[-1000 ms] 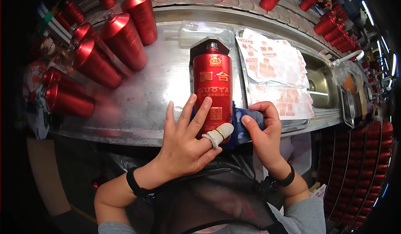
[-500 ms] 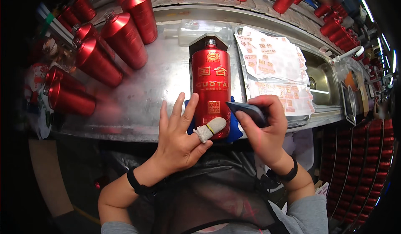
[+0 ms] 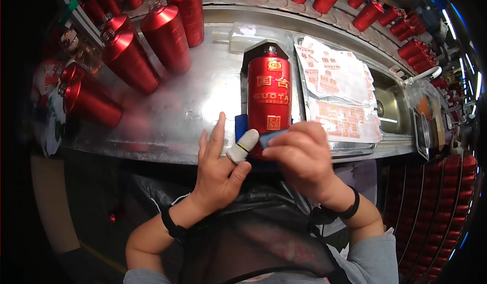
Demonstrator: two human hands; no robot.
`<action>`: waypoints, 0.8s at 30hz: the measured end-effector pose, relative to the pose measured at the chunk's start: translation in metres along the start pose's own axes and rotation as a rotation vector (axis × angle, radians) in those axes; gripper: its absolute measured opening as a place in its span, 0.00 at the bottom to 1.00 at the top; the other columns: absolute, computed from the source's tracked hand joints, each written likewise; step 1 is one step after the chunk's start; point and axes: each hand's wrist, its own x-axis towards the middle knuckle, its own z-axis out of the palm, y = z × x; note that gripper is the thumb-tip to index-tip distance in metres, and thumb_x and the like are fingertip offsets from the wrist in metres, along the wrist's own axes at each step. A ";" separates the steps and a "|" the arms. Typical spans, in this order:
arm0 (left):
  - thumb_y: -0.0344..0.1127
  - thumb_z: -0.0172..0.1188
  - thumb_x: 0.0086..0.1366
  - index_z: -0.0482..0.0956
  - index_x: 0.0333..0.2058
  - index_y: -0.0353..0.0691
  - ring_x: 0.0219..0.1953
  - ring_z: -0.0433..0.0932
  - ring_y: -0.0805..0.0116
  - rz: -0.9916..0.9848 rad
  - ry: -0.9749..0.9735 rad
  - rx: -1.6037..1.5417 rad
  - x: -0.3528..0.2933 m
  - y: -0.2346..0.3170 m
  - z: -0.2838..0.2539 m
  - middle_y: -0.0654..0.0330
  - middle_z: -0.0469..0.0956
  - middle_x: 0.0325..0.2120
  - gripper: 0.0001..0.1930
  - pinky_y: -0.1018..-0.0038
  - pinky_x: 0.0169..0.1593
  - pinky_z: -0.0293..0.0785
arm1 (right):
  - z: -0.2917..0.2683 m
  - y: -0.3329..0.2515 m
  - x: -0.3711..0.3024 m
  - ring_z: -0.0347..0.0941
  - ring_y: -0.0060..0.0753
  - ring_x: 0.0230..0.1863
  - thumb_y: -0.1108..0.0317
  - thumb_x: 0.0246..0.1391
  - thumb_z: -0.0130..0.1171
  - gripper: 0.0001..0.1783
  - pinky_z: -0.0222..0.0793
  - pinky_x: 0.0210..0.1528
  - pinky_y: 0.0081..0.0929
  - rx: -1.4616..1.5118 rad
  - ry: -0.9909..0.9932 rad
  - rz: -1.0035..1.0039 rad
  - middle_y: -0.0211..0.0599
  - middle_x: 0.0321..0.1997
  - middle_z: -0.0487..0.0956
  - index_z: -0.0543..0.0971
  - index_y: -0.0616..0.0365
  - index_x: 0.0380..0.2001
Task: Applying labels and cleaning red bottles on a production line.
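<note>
Compared with half a second before, the right hand [image 3: 302, 160] has moved left, from beside the bottle [image 3: 269, 91] to over its lower front, and the left hand's covered finger is now nearer to the bottle's lower left edge. At the far left, a group of other red bottles [image 3: 129, 63] is on the metal table [image 3: 187, 116]. Next comes the left hand, with its fingers spread: the finger in the pale cot [image 3: 236, 154] points to the bottle, the neighbouring ones stretch upward, and the thumb stays apart. Whether the cot touches the bottle, I cannot tell. At the left side of the bottle shows a blue cloth [image 3: 240, 127]. The bottle is in the middle, near the front edge of the table, with its cap to the far side, where a dark holder [image 3: 248, 56] shows around it. Behind it is a clear box [image 3: 253, 38]. The right hand, a little blurred, pinches a small blue piece [image 3: 272, 138] between the thumb and the fingers, which are bent close together, over the bottle's lower part. Just to the right, printed sheets [image 3: 335, 76] lie on a tray [image 3: 362, 152], and further right is the sink [image 3: 393, 106].
</note>
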 end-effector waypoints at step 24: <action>0.56 0.61 0.64 0.80 0.43 0.45 0.49 0.77 0.69 -0.810 -0.268 -1.011 0.177 -0.026 -0.004 0.59 0.81 0.45 0.21 0.68 0.50 0.71 | -0.019 0.045 -0.067 0.74 0.24 0.43 0.64 0.49 0.68 0.23 0.67 0.45 0.21 0.700 0.072 1.148 0.34 0.39 0.79 0.77 0.66 0.46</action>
